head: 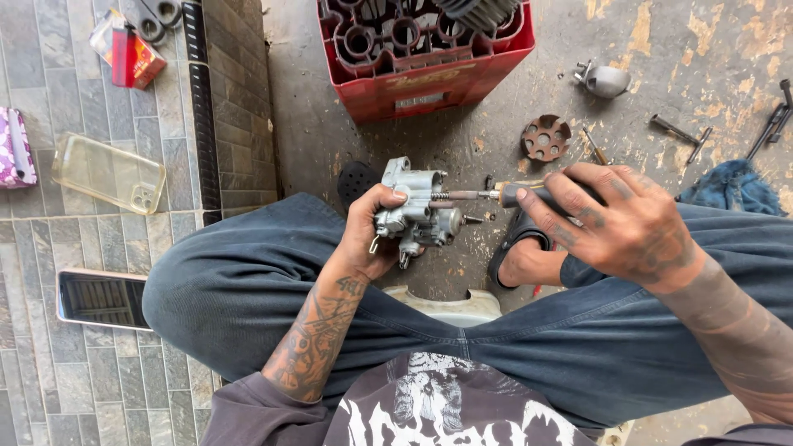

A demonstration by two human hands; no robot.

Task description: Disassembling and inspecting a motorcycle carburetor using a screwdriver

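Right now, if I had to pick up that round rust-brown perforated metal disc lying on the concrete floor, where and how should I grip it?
Take the round rust-brown perforated metal disc by its outer rim, coming straight down from above. It appears to lie flat on the concrete floor with bare floor around most of it, so fingers can probably pinch opposite edges. Its right side is less free: a small screwdriver-like tool lies close there.

Street-side repair workshop: stained concrete floor (661,49), scattered metal parts (546,137), tools (679,132).

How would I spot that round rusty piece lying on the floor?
Start at the red crate at the top, then look down and right across the concrete floor. The rusty disc lies there, above the right hand. Unlike the slim tools nearby, it is round and pierced with holes.
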